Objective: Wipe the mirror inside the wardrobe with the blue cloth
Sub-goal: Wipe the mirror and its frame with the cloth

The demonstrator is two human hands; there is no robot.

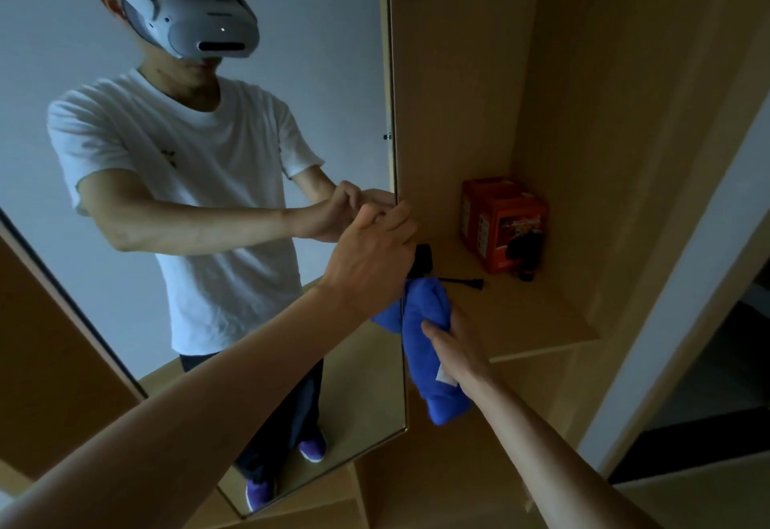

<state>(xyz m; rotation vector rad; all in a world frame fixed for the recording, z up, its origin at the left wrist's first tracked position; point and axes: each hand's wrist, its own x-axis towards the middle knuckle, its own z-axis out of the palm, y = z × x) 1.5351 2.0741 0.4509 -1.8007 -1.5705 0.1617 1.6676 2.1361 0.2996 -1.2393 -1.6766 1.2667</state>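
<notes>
Now, a wiping stance at the right edge of the mirror (341,70). The left hand (371,249) has its fingers curled round that edge, apparently steadying the panel. The right hand (456,347) is clamped on the bunched blue cloth (421,312), thumb across its middle. The cloth hangs just right of the edge, its upper end touching or nearly touching the glass, where a blue sliver is reflected. Its long axis runs up and down, roughly parallel to the edge. The glass lies left of the grip, so the coming stroke would likely carry the cloth leftward, beneath the left forearm. The right hand is nearer the lower glass. An orange box (504,224) stands on the wardrobe shelf (541,320) behind.
</notes>
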